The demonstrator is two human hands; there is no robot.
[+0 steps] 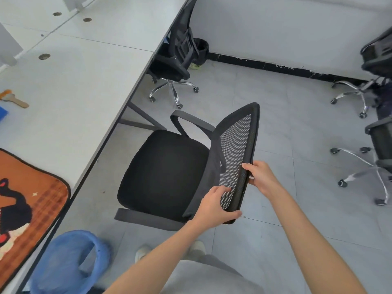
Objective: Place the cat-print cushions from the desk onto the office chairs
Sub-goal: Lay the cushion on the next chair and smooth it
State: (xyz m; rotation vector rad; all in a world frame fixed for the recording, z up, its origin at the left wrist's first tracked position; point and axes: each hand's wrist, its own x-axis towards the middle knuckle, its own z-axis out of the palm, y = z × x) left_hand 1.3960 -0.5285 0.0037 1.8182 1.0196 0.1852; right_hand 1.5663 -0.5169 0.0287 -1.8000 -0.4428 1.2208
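Head camera: both hands grip the mesh back of the nearest office chair (167, 170), the left hand (214, 206) at its near corner, the right hand (262, 177) on its top edge. The cat-print cushion (27, 200) lies on the desk (80, 81), well left of both hands.

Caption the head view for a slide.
Both hands, left and right, grip the mesh backrest of an office chair; a cat-print cushion waits on the desk.
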